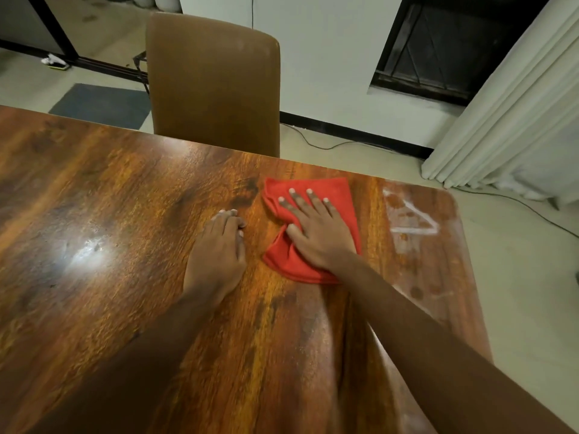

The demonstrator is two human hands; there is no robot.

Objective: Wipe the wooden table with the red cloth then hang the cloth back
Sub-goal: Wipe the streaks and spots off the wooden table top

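Observation:
The red cloth [340, 195] lies bunched on the glossy wooden table [109, 214], near the far edge right of centre. My right hand [316, 230] presses flat on top of it with the fingers spread, pinning the cloth to the wood. My left hand [219, 249] rests on the bare tabletop just left of the cloth, fingers curled down, holding nothing. White dusty streaks and smears [410, 214] mark the table's right end, to the right of the cloth.
A brown upholstered chair [213, 83] stands pushed against the table's far edge. White curtains [513, 114] hang at the right. A dark mat [103, 104] and a cable [329, 145] lie on the pale floor beyond the table.

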